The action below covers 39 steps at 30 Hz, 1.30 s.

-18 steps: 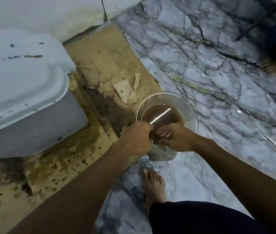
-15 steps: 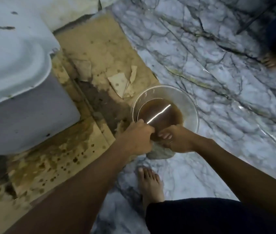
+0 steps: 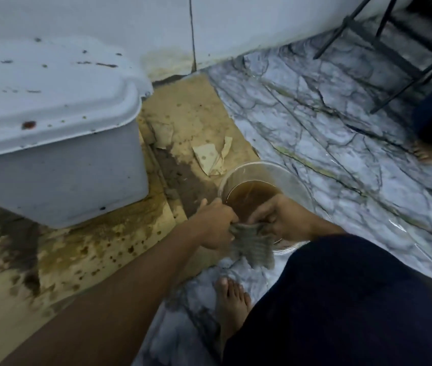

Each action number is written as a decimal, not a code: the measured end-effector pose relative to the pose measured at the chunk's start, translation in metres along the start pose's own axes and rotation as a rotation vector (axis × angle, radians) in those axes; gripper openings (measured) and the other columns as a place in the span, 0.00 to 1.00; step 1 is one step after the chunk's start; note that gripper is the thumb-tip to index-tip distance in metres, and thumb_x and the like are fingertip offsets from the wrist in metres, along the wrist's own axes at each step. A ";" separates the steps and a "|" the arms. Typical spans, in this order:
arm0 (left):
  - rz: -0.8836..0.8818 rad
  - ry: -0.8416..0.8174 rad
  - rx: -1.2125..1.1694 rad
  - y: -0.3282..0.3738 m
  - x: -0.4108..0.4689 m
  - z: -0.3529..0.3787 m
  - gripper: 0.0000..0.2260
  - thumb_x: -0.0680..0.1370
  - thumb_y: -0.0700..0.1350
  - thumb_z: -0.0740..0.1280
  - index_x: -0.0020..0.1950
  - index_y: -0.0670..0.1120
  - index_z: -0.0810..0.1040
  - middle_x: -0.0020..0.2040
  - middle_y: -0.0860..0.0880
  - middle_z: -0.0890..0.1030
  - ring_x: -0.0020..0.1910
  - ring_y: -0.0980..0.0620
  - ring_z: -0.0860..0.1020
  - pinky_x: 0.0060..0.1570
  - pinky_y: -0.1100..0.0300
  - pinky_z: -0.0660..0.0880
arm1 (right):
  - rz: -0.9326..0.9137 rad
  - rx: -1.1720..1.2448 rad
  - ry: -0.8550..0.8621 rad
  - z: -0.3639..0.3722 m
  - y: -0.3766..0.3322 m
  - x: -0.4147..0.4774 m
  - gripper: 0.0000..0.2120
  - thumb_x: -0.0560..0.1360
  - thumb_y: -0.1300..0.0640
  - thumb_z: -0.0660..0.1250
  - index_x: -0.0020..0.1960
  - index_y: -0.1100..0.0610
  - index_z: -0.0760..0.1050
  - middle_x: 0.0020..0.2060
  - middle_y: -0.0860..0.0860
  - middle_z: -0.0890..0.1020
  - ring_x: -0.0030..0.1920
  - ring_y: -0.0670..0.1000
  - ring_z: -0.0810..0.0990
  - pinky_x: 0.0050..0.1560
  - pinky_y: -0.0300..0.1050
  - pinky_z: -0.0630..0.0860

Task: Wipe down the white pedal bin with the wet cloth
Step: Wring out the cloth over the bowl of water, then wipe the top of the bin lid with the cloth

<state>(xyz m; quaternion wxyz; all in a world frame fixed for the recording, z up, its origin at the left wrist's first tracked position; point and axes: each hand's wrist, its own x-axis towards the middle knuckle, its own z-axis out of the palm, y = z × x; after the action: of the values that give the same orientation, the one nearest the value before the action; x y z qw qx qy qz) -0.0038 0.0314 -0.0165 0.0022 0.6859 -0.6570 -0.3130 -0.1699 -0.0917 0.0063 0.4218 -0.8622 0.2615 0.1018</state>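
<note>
We grip a grey, ribbed wet cloth (image 3: 252,243) with both hands over the near rim of a clear round plastic bowl (image 3: 292,178) holding brown murky water. Our left hand (image 3: 216,224) is closed on the cloth's left end and our right hand (image 3: 285,220) is closed on its right end, so the cloth hangs between them, its lower edge draping just in front of the bowl. The white pedal bin (image 3: 59,133), its lid speckled with dark spots, stands to the far left on stained brown cardboard (image 3: 191,120), well apart from the cloth. The bowl sits on the grey veined marble floor (image 3: 341,143) beside the cardboard's right edge. Our bare foot (image 3: 232,299) rests on the floor near the cloth, and a dark trouser leg (image 3: 341,299) fills the near right
</note>
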 end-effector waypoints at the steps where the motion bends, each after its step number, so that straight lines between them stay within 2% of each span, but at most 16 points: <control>1: -0.014 0.048 -0.011 0.000 -0.014 -0.011 0.06 0.78 0.51 0.67 0.53 0.52 0.80 0.54 0.48 0.76 0.62 0.45 0.67 0.65 0.43 0.62 | -0.031 0.014 0.008 -0.009 -0.018 -0.003 0.12 0.69 0.71 0.76 0.49 0.59 0.87 0.45 0.50 0.88 0.46 0.46 0.86 0.50 0.41 0.83; 3: -0.059 0.136 -0.024 -0.002 -0.043 -0.034 0.05 0.76 0.50 0.69 0.44 0.49 0.78 0.49 0.49 0.76 0.57 0.45 0.72 0.59 0.47 0.69 | -0.109 -0.002 0.003 -0.024 -0.053 -0.007 0.12 0.69 0.71 0.75 0.49 0.59 0.87 0.45 0.51 0.88 0.47 0.49 0.87 0.51 0.45 0.83; 5: -0.109 0.238 -0.058 -0.004 -0.074 -0.059 0.06 0.73 0.48 0.72 0.44 0.46 0.81 0.46 0.47 0.80 0.50 0.45 0.77 0.50 0.50 0.77 | -0.204 -0.033 0.008 -0.035 -0.085 -0.005 0.11 0.70 0.69 0.75 0.49 0.57 0.87 0.44 0.49 0.88 0.47 0.50 0.87 0.50 0.46 0.84; 7: -0.176 0.351 -0.099 -0.002 -0.109 -0.084 0.06 0.73 0.48 0.74 0.44 0.47 0.81 0.44 0.48 0.80 0.44 0.48 0.78 0.43 0.55 0.76 | -0.269 -0.054 0.030 -0.045 -0.117 -0.002 0.11 0.71 0.69 0.75 0.47 0.55 0.87 0.41 0.48 0.88 0.45 0.48 0.87 0.46 0.44 0.84; 9: -0.245 0.453 -0.126 -0.003 -0.145 -0.106 0.07 0.74 0.47 0.75 0.41 0.48 0.78 0.39 0.51 0.76 0.38 0.52 0.74 0.37 0.59 0.69 | -0.333 -0.047 0.074 -0.054 -0.153 0.001 0.11 0.71 0.69 0.76 0.47 0.55 0.87 0.40 0.47 0.88 0.42 0.44 0.86 0.42 0.38 0.81; 12: -0.271 0.611 -0.174 -0.007 -0.192 -0.134 0.08 0.74 0.45 0.76 0.41 0.48 0.78 0.38 0.54 0.73 0.39 0.53 0.72 0.43 0.59 0.69 | -0.452 -0.025 0.151 -0.063 -0.204 0.006 0.10 0.70 0.69 0.77 0.47 0.57 0.87 0.40 0.47 0.88 0.41 0.42 0.86 0.41 0.34 0.79; 15: -0.333 0.755 -0.221 -0.019 -0.230 -0.157 0.13 0.75 0.47 0.76 0.56 0.45 0.82 0.50 0.53 0.76 0.50 0.52 0.74 0.52 0.58 0.71 | -0.553 -0.004 0.208 -0.069 -0.249 0.013 0.09 0.71 0.69 0.76 0.47 0.58 0.88 0.41 0.50 0.88 0.43 0.44 0.86 0.43 0.34 0.80; 19: -0.389 0.863 -0.288 -0.047 -0.267 -0.175 0.06 0.76 0.47 0.74 0.52 0.49 0.84 0.50 0.52 0.82 0.49 0.51 0.80 0.48 0.55 0.77 | -0.596 0.025 0.168 -0.069 -0.299 0.032 0.08 0.73 0.69 0.75 0.48 0.59 0.87 0.43 0.50 0.88 0.43 0.44 0.85 0.41 0.34 0.80; 22: -0.424 0.919 -0.390 -0.063 -0.285 -0.186 0.06 0.77 0.43 0.74 0.53 0.49 0.84 0.50 0.53 0.83 0.47 0.52 0.82 0.49 0.52 0.80 | -0.601 0.069 0.134 -0.066 -0.326 0.053 0.09 0.73 0.71 0.74 0.48 0.60 0.87 0.43 0.52 0.88 0.42 0.46 0.86 0.38 0.33 0.80; 25: -0.451 0.855 -0.450 -0.076 -0.297 -0.208 0.04 0.78 0.40 0.72 0.50 0.46 0.85 0.45 0.51 0.84 0.42 0.52 0.82 0.43 0.56 0.80 | -0.594 0.083 0.125 -0.068 -0.347 0.079 0.09 0.72 0.70 0.75 0.48 0.59 0.87 0.42 0.52 0.88 0.42 0.48 0.87 0.39 0.35 0.80; 28: -0.486 0.807 -0.450 -0.095 -0.301 -0.235 0.05 0.78 0.39 0.70 0.48 0.47 0.85 0.43 0.49 0.85 0.40 0.51 0.82 0.40 0.57 0.80 | -0.601 0.038 0.159 -0.071 -0.365 0.108 0.08 0.72 0.69 0.75 0.47 0.57 0.87 0.40 0.50 0.87 0.37 0.42 0.84 0.37 0.32 0.77; 30: -0.531 0.953 -0.385 -0.113 -0.292 -0.246 0.06 0.78 0.39 0.70 0.49 0.49 0.84 0.46 0.51 0.85 0.45 0.49 0.82 0.44 0.54 0.80 | -0.625 0.045 0.276 -0.069 -0.371 0.130 0.10 0.73 0.70 0.73 0.50 0.58 0.86 0.43 0.51 0.86 0.41 0.42 0.84 0.41 0.32 0.77; 32: -0.615 1.106 -0.276 -0.129 -0.277 -0.248 0.12 0.78 0.39 0.68 0.61 0.48 0.82 0.59 0.49 0.82 0.57 0.47 0.79 0.55 0.55 0.76 | -0.611 0.040 0.407 -0.064 -0.367 0.146 0.12 0.75 0.67 0.71 0.56 0.58 0.84 0.50 0.52 0.86 0.50 0.47 0.84 0.51 0.35 0.79; 35: -0.750 0.979 -0.099 -0.140 -0.252 -0.230 0.27 0.80 0.47 0.66 0.78 0.49 0.64 0.77 0.45 0.66 0.77 0.43 0.62 0.74 0.47 0.61 | -0.535 -0.125 0.421 -0.045 -0.336 0.153 0.15 0.78 0.57 0.70 0.65 0.54 0.80 0.64 0.52 0.81 0.65 0.51 0.77 0.68 0.45 0.72; 37: -0.742 0.903 -0.019 -0.138 -0.234 -0.211 0.29 0.82 0.52 0.63 0.81 0.50 0.58 0.81 0.46 0.58 0.80 0.44 0.53 0.77 0.46 0.53 | -0.479 -0.288 0.330 -0.030 -0.307 0.151 0.20 0.82 0.51 0.64 0.73 0.52 0.72 0.74 0.51 0.71 0.77 0.53 0.64 0.77 0.50 0.61; 39: -0.690 0.875 -0.016 -0.131 -0.215 -0.195 0.28 0.83 0.55 0.58 0.81 0.49 0.57 0.82 0.46 0.54 0.81 0.45 0.50 0.78 0.47 0.50 | -0.489 -0.467 0.289 -0.018 -0.281 0.151 0.27 0.84 0.46 0.58 0.81 0.51 0.59 0.81 0.50 0.57 0.82 0.50 0.49 0.80 0.47 0.47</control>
<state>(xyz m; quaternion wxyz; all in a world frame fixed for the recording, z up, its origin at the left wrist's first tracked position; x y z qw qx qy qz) 0.2113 0.1638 0.1773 0.1772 0.9272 -0.3296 0.0136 0.1072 -0.0181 0.1475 0.1844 -0.9777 0.0745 -0.0678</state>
